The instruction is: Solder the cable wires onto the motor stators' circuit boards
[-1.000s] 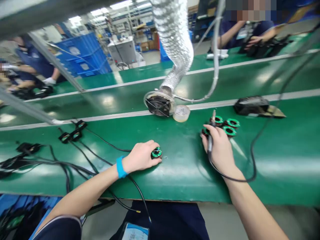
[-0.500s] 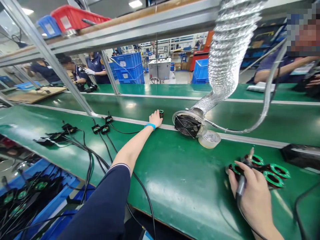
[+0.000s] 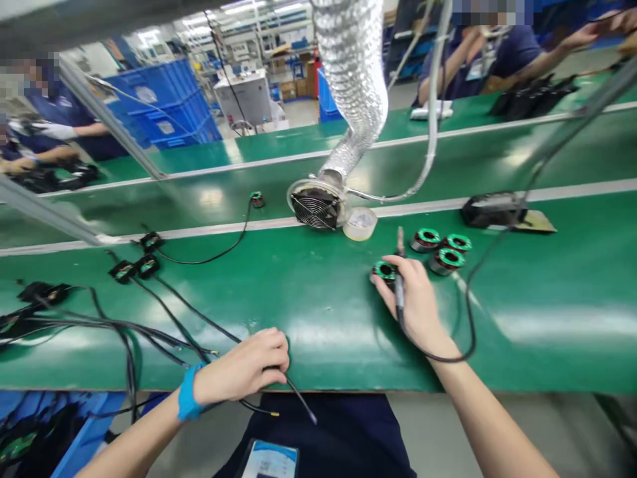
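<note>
My left hand (image 3: 256,362) is at the front edge of the green bench, its fingers curled on a black cable (image 3: 301,400) whose end pokes out past the thumb. My right hand (image 3: 418,302) holds a soldering iron (image 3: 399,292), tip pointing away from me, and pinches a stator with a green ring (image 3: 384,270) between thumb and forefinger. Just beyond it stand three more green-topped stators (image 3: 446,261). At the left lie black cabled parts (image 3: 148,265) with their leads running toward my left hand. Another stator (image 3: 257,199) sits farther back on the belt.
A fan (image 3: 316,209) on a foil duct (image 3: 355,79) hangs over the bench, beside a roll of clear tape (image 3: 360,224). A black case-like object (image 3: 492,211) lies at right. A blue bin (image 3: 82,438) is at lower left. Co-workers sit across the line.
My left hand has come back from the stator on the belt to the cable at the front edge. The stator stays behind. The view has turned right and down; my right hand keeps its hold.
</note>
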A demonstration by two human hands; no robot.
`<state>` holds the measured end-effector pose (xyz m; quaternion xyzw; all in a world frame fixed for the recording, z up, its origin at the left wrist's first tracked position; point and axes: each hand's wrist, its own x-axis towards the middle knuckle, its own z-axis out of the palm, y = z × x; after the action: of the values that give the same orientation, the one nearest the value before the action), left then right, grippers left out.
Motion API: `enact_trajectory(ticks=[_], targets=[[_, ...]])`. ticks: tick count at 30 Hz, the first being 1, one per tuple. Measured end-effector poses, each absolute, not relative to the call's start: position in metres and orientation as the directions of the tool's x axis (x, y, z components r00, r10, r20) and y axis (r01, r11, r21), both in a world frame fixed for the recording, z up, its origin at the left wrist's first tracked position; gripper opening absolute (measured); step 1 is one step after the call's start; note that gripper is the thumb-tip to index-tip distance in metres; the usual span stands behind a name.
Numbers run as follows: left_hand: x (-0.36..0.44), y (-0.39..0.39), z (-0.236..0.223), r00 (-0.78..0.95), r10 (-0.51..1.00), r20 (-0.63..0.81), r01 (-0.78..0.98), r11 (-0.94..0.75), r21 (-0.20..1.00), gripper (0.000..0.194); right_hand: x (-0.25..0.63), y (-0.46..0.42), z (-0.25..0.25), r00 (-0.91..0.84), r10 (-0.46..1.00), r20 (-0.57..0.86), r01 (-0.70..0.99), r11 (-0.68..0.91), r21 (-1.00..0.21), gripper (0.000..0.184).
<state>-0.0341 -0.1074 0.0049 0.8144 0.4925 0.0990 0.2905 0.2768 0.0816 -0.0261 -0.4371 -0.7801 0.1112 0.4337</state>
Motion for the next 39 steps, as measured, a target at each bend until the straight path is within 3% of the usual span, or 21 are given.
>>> enact_trajectory(ticks=[5,7,14,20,23,27,33,39], targets=[[-0.014,-0.051,-0.01,0.296,0.954,0.053,0.901,-0.298,0.315,0.021,0.257,0.041,-0.016,-0.358,0.814,0.458,0.461,0.58,-0.671,0.028],[-0.008,-0.029,-0.011,0.326,0.942,0.075,0.892,-0.333,0.305,0.018,0.254,0.026,-0.018,-0.372,0.827,0.422,0.415,0.554,-0.722,0.03],[0.02,-0.012,-0.012,0.475,0.876,0.079,0.775,-0.459,0.434,0.021,0.248,0.003,-0.035,-0.242,0.872,0.424,0.371,0.488,-0.791,0.041],[0.026,-0.017,-0.014,0.253,0.959,0.131,0.62,-0.264,0.739,0.016,0.243,0.006,-0.033,-0.272,0.859,0.434,0.313,0.506,-0.804,0.037],[0.028,-0.017,-0.011,0.175,0.973,0.152,0.523,-0.222,0.823,0.019,0.238,0.007,-0.03,-0.354,0.824,0.442,0.212,0.531,-0.82,0.042],[0.029,-0.021,-0.007,0.126,0.977,0.169,0.434,-0.208,0.876,0.022,0.228,0.001,-0.029,-0.347,0.804,0.483,0.138,0.554,-0.821,0.046],[0.031,-0.028,-0.004,0.085,0.974,0.21,0.362,-0.226,0.904,0.022,0.211,-0.012,-0.024,-0.177,0.845,0.505,0.04,0.519,-0.854,0.023],[0.034,-0.031,-0.002,0.007,0.984,0.181,0.235,-0.177,0.956,0.022,0.187,-0.025,-0.029,-0.008,0.874,0.486,-0.017,0.486,-0.874,0.016]])
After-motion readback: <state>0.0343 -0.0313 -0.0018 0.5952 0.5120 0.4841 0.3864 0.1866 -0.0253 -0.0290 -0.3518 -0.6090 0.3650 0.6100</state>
